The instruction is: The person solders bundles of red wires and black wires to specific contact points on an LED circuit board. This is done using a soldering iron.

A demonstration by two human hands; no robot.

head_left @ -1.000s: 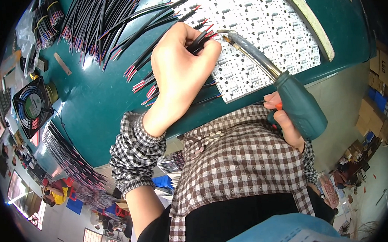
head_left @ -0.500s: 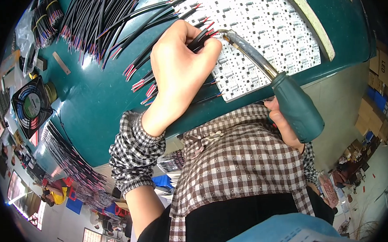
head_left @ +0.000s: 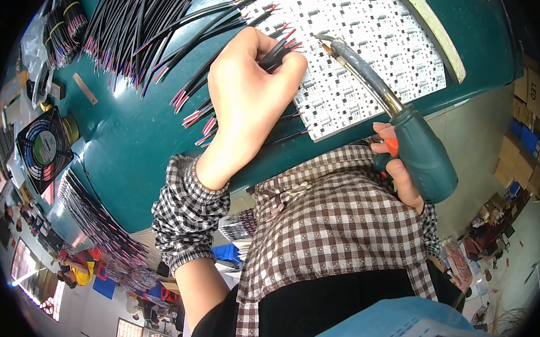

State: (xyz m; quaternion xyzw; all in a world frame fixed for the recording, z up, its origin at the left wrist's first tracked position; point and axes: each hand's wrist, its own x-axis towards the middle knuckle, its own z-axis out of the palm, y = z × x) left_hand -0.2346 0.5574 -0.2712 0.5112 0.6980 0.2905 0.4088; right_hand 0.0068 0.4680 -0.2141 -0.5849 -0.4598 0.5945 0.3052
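My left hand (head_left: 248, 93) pinches a black cable (head_left: 271, 60) between thumb and fingers, its stripped red-tipped wires pointing right over a white circuit board panel (head_left: 334, 113) dotted with small dark parts. Wrapped round the green handle of a soldering gun (head_left: 426, 154) is my right hand (head_left: 403, 178), partly hidden behind that handle; an orange trigger shows by the fingers. The bent metal tip hangs over the panel, a short way right of the wire ends. More cables lie along the panel's left edge, partly under my left hand.
A heap of black cables (head_left: 132, 38) spreads over the green table (head_left: 129, 170) at the far left, with tied bundles (head_left: 62, 39) beyond. A small black fan (head_left: 44, 148) stands at the left. A curved pale strip (head_left: 437, 34) borders the panel's right side.
The soldering gun has drawn back to the right and slightly down, its tip now apart from the wire ends. More of my right fingers and the orange trigger show. My left hand barely shifted.
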